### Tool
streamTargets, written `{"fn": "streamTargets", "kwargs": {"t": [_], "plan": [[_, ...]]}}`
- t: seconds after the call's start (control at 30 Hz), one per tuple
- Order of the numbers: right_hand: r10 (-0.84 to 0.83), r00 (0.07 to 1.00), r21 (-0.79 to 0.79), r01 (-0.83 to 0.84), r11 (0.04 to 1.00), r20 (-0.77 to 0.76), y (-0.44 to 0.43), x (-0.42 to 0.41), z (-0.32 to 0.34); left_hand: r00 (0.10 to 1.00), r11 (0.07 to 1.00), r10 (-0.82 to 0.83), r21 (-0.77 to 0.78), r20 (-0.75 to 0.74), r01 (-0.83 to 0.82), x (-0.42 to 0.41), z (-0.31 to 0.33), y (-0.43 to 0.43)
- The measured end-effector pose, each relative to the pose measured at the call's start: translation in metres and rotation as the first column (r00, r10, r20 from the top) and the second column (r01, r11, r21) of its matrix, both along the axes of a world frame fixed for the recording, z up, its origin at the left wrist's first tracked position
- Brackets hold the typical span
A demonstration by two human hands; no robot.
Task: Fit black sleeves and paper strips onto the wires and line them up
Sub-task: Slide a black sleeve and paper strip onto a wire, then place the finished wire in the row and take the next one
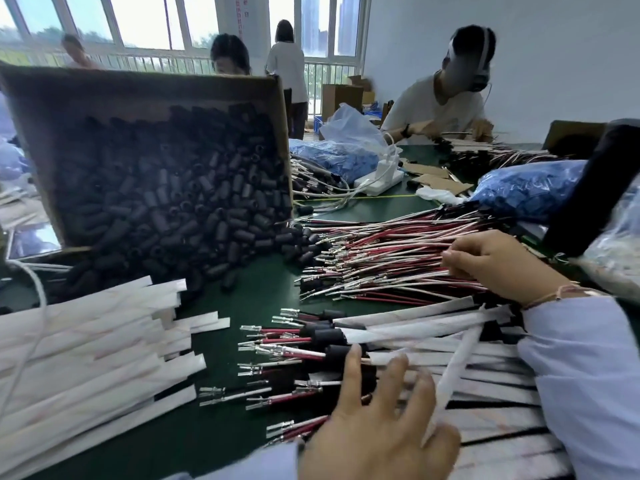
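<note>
we look down on matt black tubular sleeves point(166, 202), a rough brown cardboard box point(138, 88), smooth white paper strips point(86, 327), red and white plastic-coated wires point(381, 258) tipped with shiny bare metal terminals point(249, 329), a matt dark green table covering point(263, 292), and a crinkled, glossy clear plastic bag point(530, 188).

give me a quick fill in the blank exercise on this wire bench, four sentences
1. The black sleeves spill from a tipped ____ box.
2. The right hand touches the pile of bare wires, which are red and ____.
3. The left hand rests, fingers spread, on the finished wires, whose metal terminals point to the ____.
4. The loose paper strips lie stacked on the ____ table.

Missing words: cardboard; white; left; green
</note>
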State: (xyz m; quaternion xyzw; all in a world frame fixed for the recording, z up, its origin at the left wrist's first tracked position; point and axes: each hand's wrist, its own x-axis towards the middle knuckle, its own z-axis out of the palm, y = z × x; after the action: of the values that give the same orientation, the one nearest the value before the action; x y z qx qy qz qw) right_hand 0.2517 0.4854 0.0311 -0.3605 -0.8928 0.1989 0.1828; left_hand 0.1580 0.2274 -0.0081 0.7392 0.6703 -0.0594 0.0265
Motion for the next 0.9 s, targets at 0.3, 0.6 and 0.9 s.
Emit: {"fn": "streamTargets", "kwargs": {"t": [0.3, 0.6, 0.9], "plan": [[-0.181, 0.951, 0.177, 0.139, 0.974, 0.249, 0.005, 0.007, 0.036, 0.988, 0.975, -0.154, 0.166, 0.022, 0.148, -0.02, 0.029, 0.013], [-0.172, 0.825, 0.23, 0.052, 0.972, 0.538, 0.018, -0.05, -0.017, 0.994, 0.905, -0.094, 0.421, 0.058, 0.061, 0.0, -0.012, 0.018], [-0.221, 0.973, 0.341, 0.188, 0.921, 0.061, 0.008, -0.018, 0.022, 0.97, 0.83, -0.205, 0.548, 0.128, 0.103, -0.014, 0.038, 0.013]]}}
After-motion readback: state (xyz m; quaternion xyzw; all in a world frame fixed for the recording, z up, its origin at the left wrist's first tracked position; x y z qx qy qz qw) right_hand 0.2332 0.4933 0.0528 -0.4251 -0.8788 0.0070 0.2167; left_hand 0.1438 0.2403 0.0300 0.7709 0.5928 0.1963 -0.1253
